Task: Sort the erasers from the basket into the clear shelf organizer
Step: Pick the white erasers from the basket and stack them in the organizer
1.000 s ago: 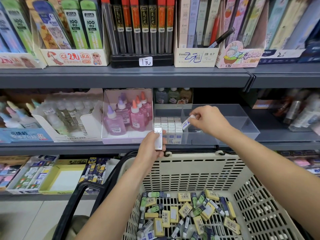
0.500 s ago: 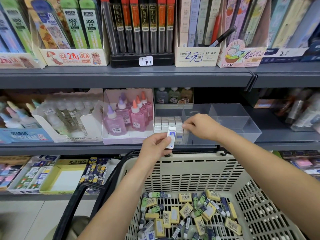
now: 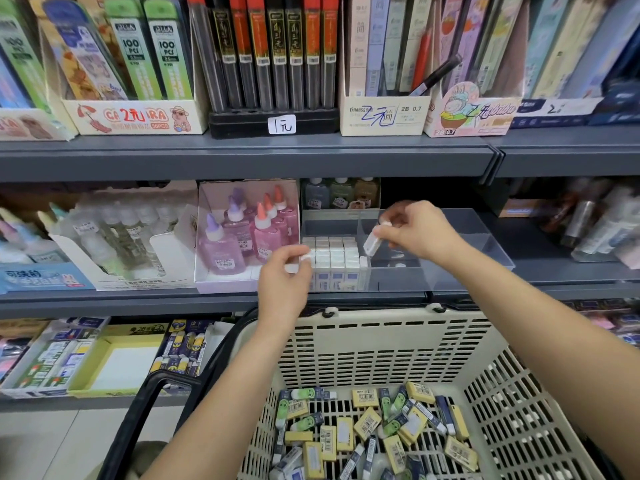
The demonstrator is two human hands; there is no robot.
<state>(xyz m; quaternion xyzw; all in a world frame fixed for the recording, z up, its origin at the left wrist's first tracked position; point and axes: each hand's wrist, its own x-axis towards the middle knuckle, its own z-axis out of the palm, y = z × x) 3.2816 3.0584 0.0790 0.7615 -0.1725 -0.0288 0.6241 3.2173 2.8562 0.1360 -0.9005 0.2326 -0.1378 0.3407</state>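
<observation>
My right hand (image 3: 415,233) now pinches an eraser (image 3: 371,243), tilted above the organizer's (image 3: 465,216) divider; half a second ago it showed none. My left hand (image 3: 284,275) has shifted to the organizer's front left corner, fingers curled; I cannot tell what it holds.

Middle shelf (image 3: 138,303): clear shelf organizer (image 3: 467,252) stands just right of a box of glue bottles (image 3: 242,237) | left compartment: stacked erasers (image 3: 332,252) in rows | right hand (image 3: 419,233) holds one eraser (image 3: 372,242) just right of the divider | left hand (image 3: 284,282) at the organizer's front-left corner | below, in front: basket (image 3: 381,341) with loose erasers (image 3: 363,424) inside.
</observation>
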